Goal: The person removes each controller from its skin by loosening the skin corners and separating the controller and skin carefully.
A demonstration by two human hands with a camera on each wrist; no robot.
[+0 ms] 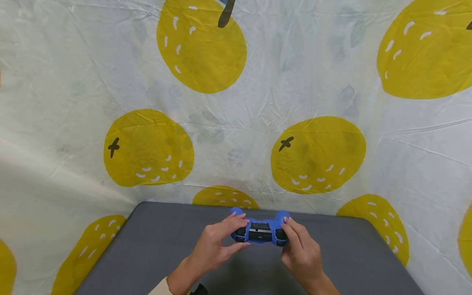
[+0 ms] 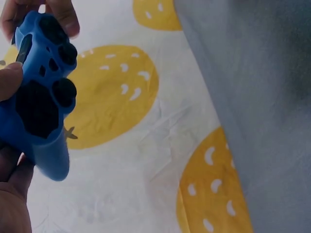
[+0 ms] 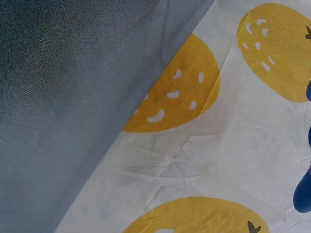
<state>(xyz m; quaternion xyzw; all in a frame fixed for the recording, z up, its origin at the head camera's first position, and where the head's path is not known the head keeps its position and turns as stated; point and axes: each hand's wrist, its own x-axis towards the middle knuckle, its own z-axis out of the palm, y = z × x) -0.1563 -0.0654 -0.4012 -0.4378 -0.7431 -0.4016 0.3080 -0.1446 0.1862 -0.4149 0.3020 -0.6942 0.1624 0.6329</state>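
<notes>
A blue game controller (image 1: 260,236) with black buttons is held up between both hands, above the grey table. The head view shows its shoulder-button edge, with the two grips pointing away. My left hand (image 1: 217,243) pinches one end, fingertips on top and thumb along the near edge. At the other end, my right hand (image 1: 303,250) grips with its fingers over the grip; its thumb is mostly hidden. The left wrist view shows the controller (image 2: 53,158) from its button face, with both hands partly visible. Only a sliver of the controller (image 3: 303,194) enters the right wrist view.
A grey-covered table (image 1: 155,246) lies below the hands. White sheeting (image 1: 236,106) printed with large yellow fruit hangs behind the table and along both sides. A dark object (image 1: 199,289) shows at the left wrist, beside a light sleeve (image 1: 161,288).
</notes>
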